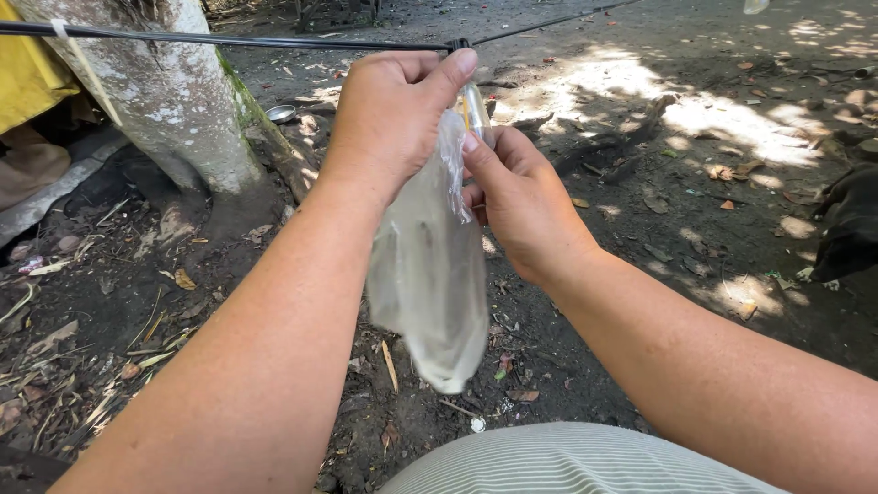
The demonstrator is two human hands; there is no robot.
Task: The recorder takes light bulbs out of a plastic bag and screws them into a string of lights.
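Striped cloth (567, 462) nearest; both our hands, left hand (389, 114) & right hand (521, 197), pinch clear bag (430, 274) top at black line (229, 39); hanging seems not yet finished.

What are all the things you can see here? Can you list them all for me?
plastic bag: one, clear and cloudy, hanging from both hands in the middle.
line: one, black, stretched across the top, past the trunk.
clip: one, shiny with a yellow streak, at the bag's top between the hands; exact kind unclear.
tree trunk: one, pale grey with moss, upper left.
yellow cloth: one, far left edge.
small metal bowl: one, silvery, on the ground by the trunk.
dry leaves: many, brown, scattered on dark soil.
striped cloth: one, grey-white, bottom centre.
left hand: gripping the bag's top.
right hand: pinching the bag's top beside the clip.
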